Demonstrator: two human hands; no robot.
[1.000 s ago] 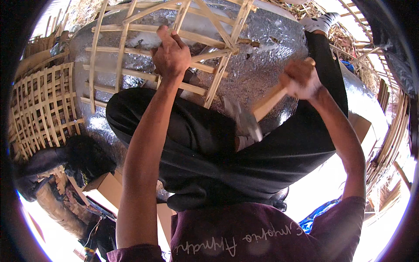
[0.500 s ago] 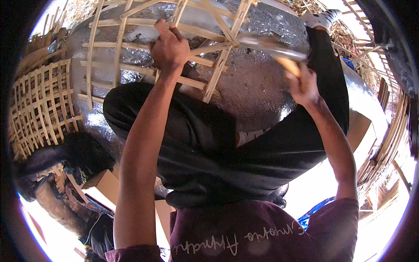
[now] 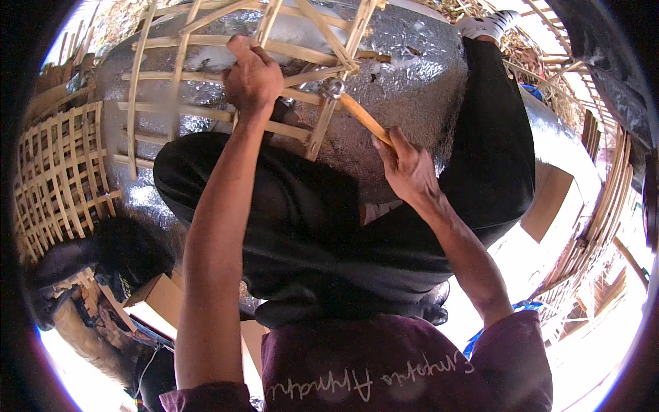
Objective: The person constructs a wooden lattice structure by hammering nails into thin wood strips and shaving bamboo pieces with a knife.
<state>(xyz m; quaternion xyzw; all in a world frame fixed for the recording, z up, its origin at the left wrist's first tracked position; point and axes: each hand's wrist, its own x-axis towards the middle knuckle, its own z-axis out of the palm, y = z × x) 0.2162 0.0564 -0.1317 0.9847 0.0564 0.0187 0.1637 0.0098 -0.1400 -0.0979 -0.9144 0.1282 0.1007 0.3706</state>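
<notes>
Across the upper half of the frame, a person worked a bamboo lattice frame (image 3: 206,89) over a foil-covered dome (image 3: 412,89), one hand gripping it and the other holding a hammer.

Near the upper centre, the left hand (image 3: 252,77) was closed around a bamboo strip of the lattice, fingers curled over it. To its right, the right hand (image 3: 406,168) was wrapped around the wooden handle of a hammer (image 3: 357,113), whose metal head sat against a crossing of strips at the top centre. Below the dome, the person's knees in dark trousers (image 3: 309,226) filled the middle. At the left edge lay a second woven bamboo panel (image 3: 58,178); a cardboard box (image 3: 161,302) showed at lower left.
</notes>
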